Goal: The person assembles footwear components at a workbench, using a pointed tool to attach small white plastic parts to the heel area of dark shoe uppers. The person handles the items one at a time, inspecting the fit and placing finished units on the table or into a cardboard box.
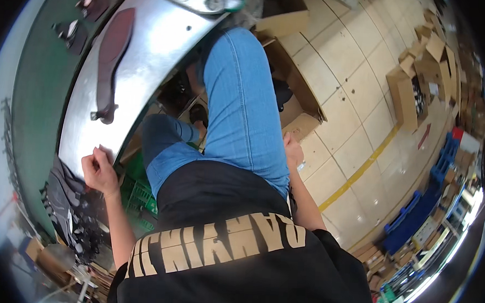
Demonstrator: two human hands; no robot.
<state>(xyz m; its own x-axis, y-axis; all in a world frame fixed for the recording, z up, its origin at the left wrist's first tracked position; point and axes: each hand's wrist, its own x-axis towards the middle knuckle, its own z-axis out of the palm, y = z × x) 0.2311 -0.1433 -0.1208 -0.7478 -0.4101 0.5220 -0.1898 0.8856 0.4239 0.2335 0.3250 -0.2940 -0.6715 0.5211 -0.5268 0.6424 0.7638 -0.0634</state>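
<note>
My left hand point(99, 171) rests on the near edge of a curved metal worktable point(143, 53), fingers curled, holding nothing that I can see. A long dark brown leather piece point(111, 62) lies on that table, well above the hand. My right hand point(293, 150) hangs beside my right thigh in blue jeans point(245, 108), just under the flap of an open cardboard box point(302, 108) on the floor. Whether its fingers grip anything is hidden.
A green conveyor belt point(40, 86) with dark leather pieces point(76, 30) runs left of the table. Green crates point(136, 192) stand under the table. Cardboard boxes point(413, 89) and blue crates point(423, 207) line the tiled floor at right, past a yellow line point(362, 169).
</note>
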